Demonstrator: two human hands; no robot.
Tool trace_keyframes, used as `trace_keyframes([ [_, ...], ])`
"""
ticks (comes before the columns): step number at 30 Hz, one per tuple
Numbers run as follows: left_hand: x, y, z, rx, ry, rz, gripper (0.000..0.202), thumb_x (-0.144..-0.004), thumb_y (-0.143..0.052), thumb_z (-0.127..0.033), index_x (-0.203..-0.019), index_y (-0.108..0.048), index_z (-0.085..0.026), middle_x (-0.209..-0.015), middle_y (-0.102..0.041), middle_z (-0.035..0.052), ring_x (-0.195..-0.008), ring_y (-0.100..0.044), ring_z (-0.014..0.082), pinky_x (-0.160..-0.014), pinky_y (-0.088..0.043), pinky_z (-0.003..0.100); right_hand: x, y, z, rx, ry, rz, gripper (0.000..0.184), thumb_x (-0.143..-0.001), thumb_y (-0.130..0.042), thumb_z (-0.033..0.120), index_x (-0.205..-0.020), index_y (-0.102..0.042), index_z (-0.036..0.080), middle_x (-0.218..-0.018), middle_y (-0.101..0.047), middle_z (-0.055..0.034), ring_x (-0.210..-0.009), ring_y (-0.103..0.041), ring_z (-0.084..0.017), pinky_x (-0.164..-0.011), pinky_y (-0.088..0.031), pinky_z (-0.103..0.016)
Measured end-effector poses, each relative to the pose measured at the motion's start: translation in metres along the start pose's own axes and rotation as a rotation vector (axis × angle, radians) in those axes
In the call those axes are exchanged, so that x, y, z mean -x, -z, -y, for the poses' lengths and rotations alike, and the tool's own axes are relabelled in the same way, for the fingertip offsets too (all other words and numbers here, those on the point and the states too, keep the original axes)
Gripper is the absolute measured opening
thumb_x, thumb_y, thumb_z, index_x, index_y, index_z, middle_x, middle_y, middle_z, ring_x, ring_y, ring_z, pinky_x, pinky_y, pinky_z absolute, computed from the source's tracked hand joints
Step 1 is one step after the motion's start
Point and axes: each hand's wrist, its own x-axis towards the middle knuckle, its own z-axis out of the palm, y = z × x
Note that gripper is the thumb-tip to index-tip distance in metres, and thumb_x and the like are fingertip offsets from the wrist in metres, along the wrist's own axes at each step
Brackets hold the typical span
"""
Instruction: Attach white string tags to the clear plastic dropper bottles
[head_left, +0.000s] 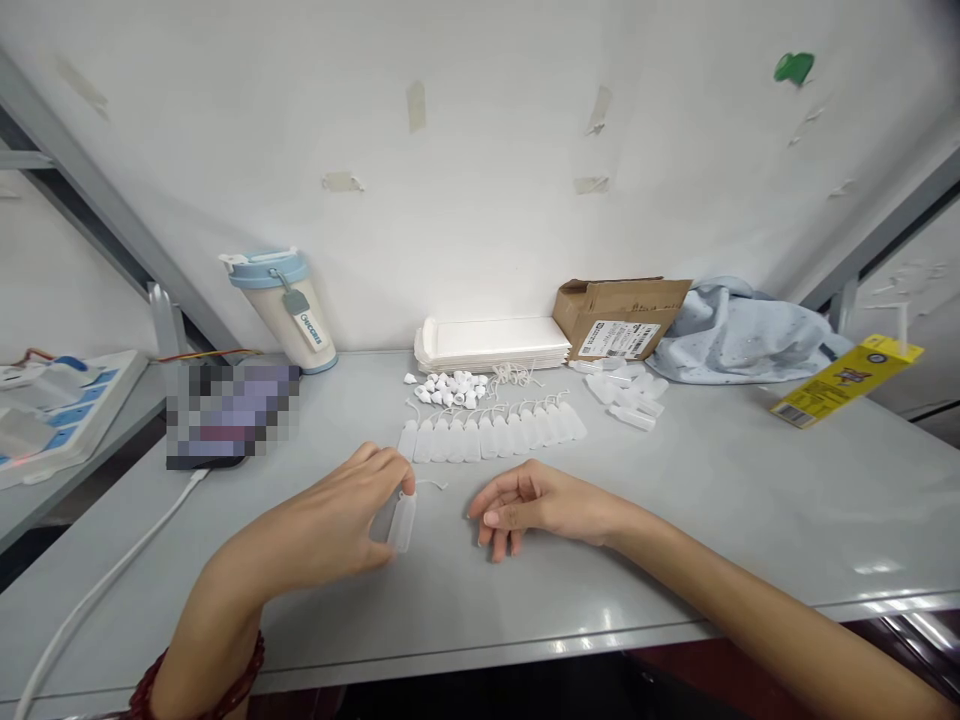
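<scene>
My left hand pinches a small translucent plastic sleeve by its two ends, thumb below and index finger above. A thin white string trails from the top of that sleeve. Just to the right, my right hand hovers or rests over the grey table with loosely bent fingers apart and nothing visible in them. Behind both hands lies a neat row of similar sleeves with string loops. A pile of small white plastic caps sits behind the row, beside a bundle of white strings.
More loose clear sleeves lie by a cardboard box. White flat boxes stand against the wall. A tumbler, a blurred phone and its cable are left; a light-blue cloth and yellow drink carton are right.
</scene>
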Motion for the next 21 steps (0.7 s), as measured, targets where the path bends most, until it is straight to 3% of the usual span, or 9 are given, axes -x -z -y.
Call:
trace_keyframes([
  [11,0.0000,-0.0011,-0.0046,0.047,-0.013,0.077,0.033,-0.064,-0.055,-0.025,-0.097,-0.049,-0.026,-0.094,-0.051,0.0005,-0.086,-0.050,0.0214,-0.070,-0.042,0.029,-0.0003,-0.0011,0.0002,0.008,0.004,0.002,0.027,-0.077,-0.067,0.033,-0.095,-0.067,0.012,-0.079,-0.067,-0.0046,-0.063,-0.064,-0.010,-0.059,-0.049,-0.022],
  [21,-0.0004,0.0015,0.0016,0.014,0.010,0.046,0.032,-0.066,-0.053,-0.025,-0.098,-0.049,-0.025,-0.097,-0.051,0.0018,-0.088,-0.050,0.0218,-0.073,-0.042,0.031,-0.0009,-0.0001,-0.0004,0.010,0.002,0.006,0.028,-0.077,-0.067,0.034,-0.095,-0.067,0.012,-0.079,-0.067,-0.0044,-0.063,-0.063,-0.010,-0.060,-0.048,-0.023],
])
